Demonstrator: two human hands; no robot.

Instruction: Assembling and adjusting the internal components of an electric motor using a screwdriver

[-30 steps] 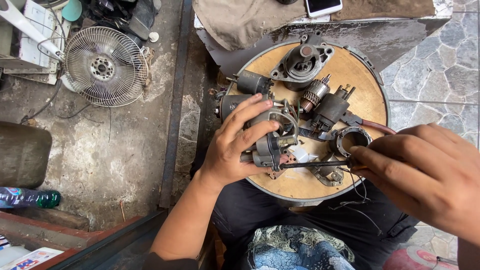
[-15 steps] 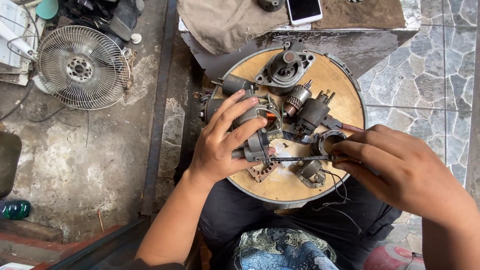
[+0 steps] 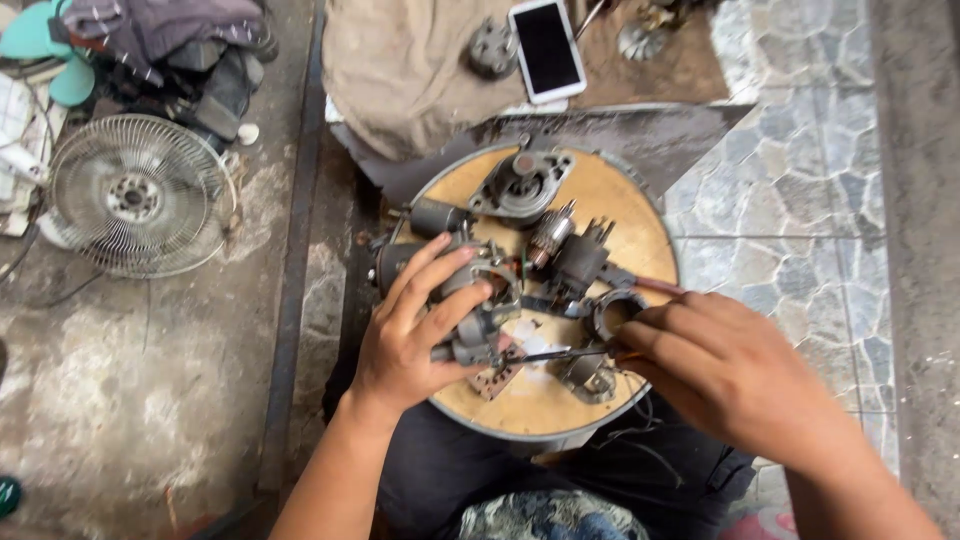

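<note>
Left hand (image 3: 410, 335): grip closed over a grey metal motor part (image 3: 478, 318), fingers spread across its top, thumb underneath near the lower end; the part rests on the round wooden bench (image 3: 610, 200), left of centre. Right hand (image 3: 725, 365): fingertips pinched shut on a thin dark tool (image 3: 555, 353), probably a screwdriver, though the fingers hide its handle; the shaft lies level, its tip at the motor part just below the left thumb. Just above the right fingertips, a metal ring (image 3: 610, 310); a small housing piece (image 3: 588, 378) lies below the shaft. Further up the bench: an armature (image 3: 550, 235) with copper windings, a black block (image 3: 580, 265), a round end casting (image 3: 522, 185). Beyond the bench: a tan cloth (image 3: 400, 70), a phone (image 3: 547, 48) face up. Well apart to the left, on the floor: 1 fan (image 3: 140, 195) lying flat.
</note>
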